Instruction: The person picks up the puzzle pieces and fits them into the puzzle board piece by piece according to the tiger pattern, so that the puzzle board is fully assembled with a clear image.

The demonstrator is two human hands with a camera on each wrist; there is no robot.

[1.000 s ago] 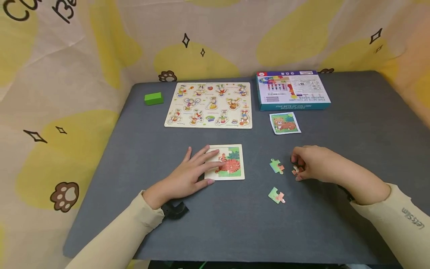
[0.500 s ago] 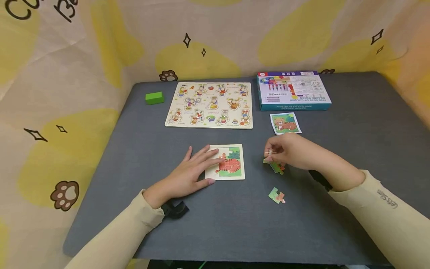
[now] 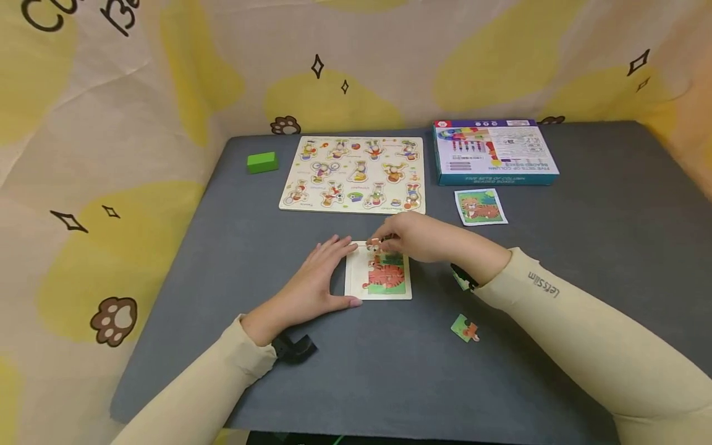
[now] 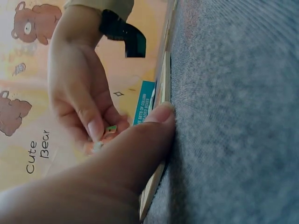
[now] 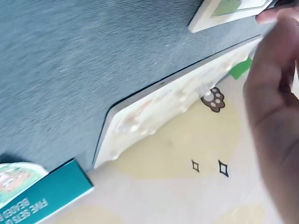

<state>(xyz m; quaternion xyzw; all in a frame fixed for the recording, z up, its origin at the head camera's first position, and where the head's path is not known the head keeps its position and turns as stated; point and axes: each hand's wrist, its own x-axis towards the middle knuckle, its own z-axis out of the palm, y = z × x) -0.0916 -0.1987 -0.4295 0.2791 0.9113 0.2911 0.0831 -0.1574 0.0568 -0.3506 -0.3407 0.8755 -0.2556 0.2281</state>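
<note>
A small cream puzzle tray [image 3: 356, 281] lies on the grey table, its right part filled with pieces showing an orange striped body on green. My left hand [image 3: 308, 290] rests at its left side, fingers extended by the upper edge and thumb [image 4: 154, 123] against the near edge. Over the tray's top, my right hand [image 3: 425, 238] pinches an orange jigsaw piece [image 4: 110, 134] between thumb and fingertips. To the right lies a loose green-and-orange jigsaw piece [image 3: 465, 328]. Another green piece [image 3: 460, 282] is mostly hidden under my right wrist.
Behind the tray lies a wooden board [image 3: 345, 167] with cartoon figures. A green block [image 3: 262, 162] sits left of it. A flat box [image 3: 497, 154] stands at the back right, with a picture card [image 3: 481, 207] in front. Patterned cloth [image 3: 378, 55] rises behind the table.
My right hand has picked up a jigsaw piece at the right and carried it left over the tray. My left fingers have drawn back from the tray's middle to its edge.
</note>
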